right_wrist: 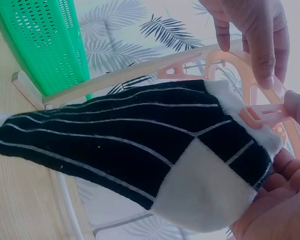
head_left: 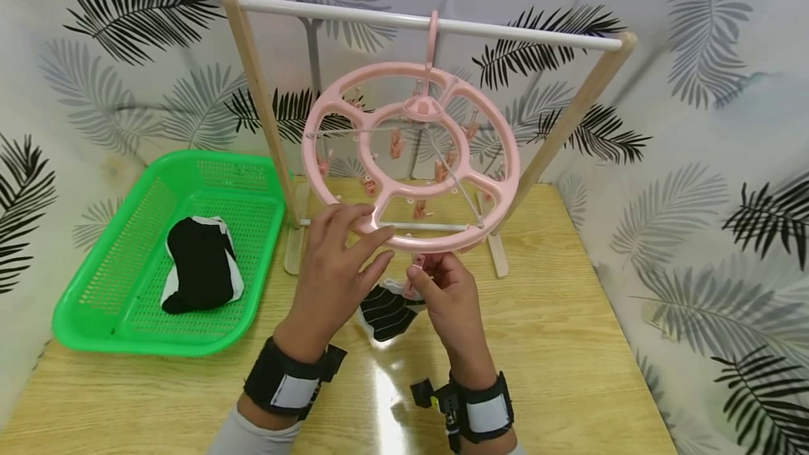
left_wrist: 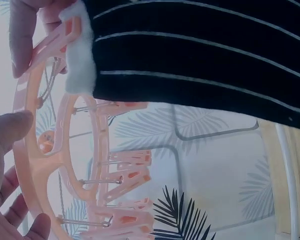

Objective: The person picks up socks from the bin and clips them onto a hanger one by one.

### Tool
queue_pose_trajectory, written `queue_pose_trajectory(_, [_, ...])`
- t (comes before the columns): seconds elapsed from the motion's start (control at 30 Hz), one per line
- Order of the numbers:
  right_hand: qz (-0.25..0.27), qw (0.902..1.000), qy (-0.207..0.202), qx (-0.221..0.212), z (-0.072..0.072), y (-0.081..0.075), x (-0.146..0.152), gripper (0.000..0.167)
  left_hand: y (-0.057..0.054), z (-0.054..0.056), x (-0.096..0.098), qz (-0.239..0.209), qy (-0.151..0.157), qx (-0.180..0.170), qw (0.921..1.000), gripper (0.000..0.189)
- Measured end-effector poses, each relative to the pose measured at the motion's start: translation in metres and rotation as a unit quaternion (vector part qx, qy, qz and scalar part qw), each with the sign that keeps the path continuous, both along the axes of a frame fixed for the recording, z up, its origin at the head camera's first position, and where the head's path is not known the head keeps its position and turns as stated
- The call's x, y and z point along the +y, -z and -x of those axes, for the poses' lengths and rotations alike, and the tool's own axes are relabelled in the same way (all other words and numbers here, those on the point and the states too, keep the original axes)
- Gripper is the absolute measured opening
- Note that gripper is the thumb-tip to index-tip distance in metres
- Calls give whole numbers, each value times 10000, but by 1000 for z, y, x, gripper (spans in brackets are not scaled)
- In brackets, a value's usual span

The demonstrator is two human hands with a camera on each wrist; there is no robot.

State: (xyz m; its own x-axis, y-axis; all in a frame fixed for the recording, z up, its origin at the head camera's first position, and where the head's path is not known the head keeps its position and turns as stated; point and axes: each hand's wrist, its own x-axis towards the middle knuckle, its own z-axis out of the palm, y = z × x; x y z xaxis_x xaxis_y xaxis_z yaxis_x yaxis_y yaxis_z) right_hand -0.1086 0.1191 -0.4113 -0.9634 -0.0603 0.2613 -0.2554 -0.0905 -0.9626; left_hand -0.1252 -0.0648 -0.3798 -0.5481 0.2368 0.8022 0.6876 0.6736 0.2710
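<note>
Pinching a pink clip (right_wrist: 262, 113) between thumb and fingers of the right hand (head_left: 451, 293), just under the near rim of a pink ring (head_left: 512, 167). Spreading the fingers of the left hand (head_left: 331, 269) along that same rim, left of the clip — lightly bent at most, touching rather than wrapped tight.

From the clip, hangs a striped sock (right_wrist: 130, 145) by its white cuff, below the ring and a little left of the right fingertips as seen from the head. Runs lengthwise downward, away from the ring and toward the wooden tabletop (head_left: 543, 343), cuff uppermost and toe end lowest. Cannot tell whether the toe touches the wood.

Lies clearly nearer the right hand, close against the fingers at the cuff, and well within reach of the left.

Looks soft and thick — black with thin pale stripes along its length, fluffy white at the cuff, with a broad white heel patch and more white at the toe.
</note>
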Motion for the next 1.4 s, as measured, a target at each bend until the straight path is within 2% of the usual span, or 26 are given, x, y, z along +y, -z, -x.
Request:
queue_pose_trajectory(0.33, [-44,10000,38,6,1,-1,1,15,-3,0,-1,-90,5,-132,9999,23])
queue_pose_trajectory(0.9, [-1046,9945,66,87,-4,-5,10,23,-4,-2,-6,-293,-47,-246,9993,28])
queue_pose_trajectory(1.03, [-1577,9868,343,159,-11,-7,15,23,-3,-2,-8,-292,-52,-232,9993,28])
queue_pose_trajectory(1.17, [-1899,9772,842,431,-18,-10,21,19,-3,-2,-10,-262,-70,-229,9994,28])
queue_pose_trajectory(1.3, [-1595,9759,1325,675,-20,-11,28,13,-3,-2,-12,-229,-31,-207,9995,28])
queue_pose_trajectory(1.4, [-1241,9762,1637,703,-20,-12,33,9,-3,-2,-14,-193,21,-187,9996,29])
